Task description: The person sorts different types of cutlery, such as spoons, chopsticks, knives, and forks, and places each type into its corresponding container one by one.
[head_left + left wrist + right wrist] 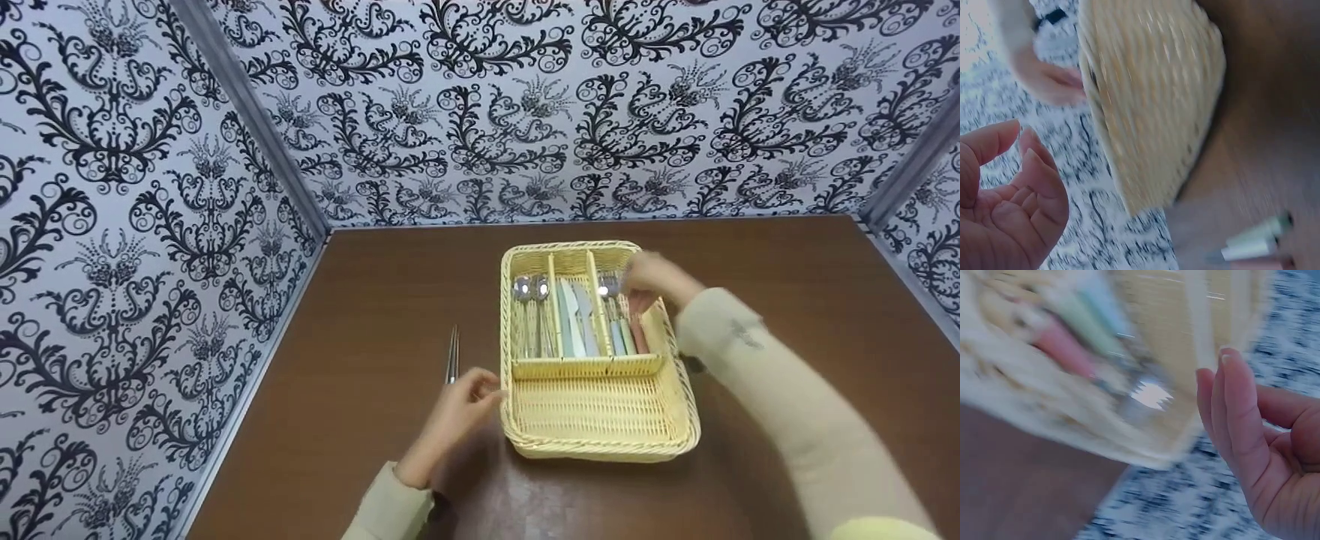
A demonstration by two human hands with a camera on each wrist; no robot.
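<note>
A pale wicker basket with dividers stands on the brown table. Spoons lie in its left compartment, knives in the middle one. Forks with blue, green and pink handles fill the right compartment. Over that compartment's far right corner is my right hand; in the right wrist view its extended fingers hold nothing. Beside the basket's left wall my left hand has loosely bent fingers, a gap to the thumb and nothing held. Whether it touches the rim I cannot tell.
Slim metal-tipped sticks, like chopsticks, lie on the table left of the basket, partly behind my left hand. The left wrist view shows green, white and pink handles, blurred. Patterned walls bound the table.
</note>
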